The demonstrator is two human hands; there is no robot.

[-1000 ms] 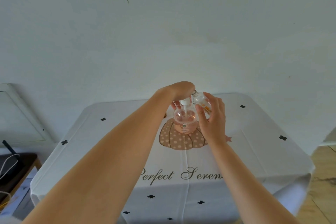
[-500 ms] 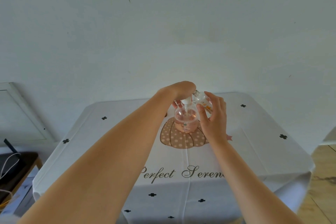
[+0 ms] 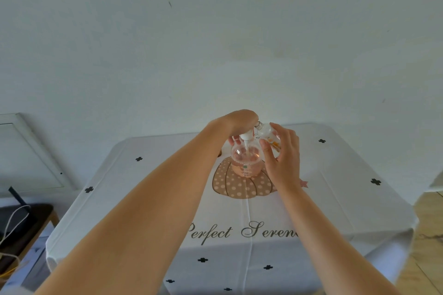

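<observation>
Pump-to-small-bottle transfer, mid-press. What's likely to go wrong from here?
1. The small bottle is tilted, its narrow mouth up by the head of the pump bottle. A slight misalignment could put pink liquid on the white tablecloth.
2. The left hand bears on the pump from above and nothing steadies the base, so the bottle might tip or slide on the cloth.
3. The right hand grips the small bottle mostly with its fingers, so it may slip.

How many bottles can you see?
2. A round pump bottle with pink liquid stands on the tablecloth, under the left hand. A small clear bottle is in the right hand, beside the pump. The arms could hide more.
</observation>
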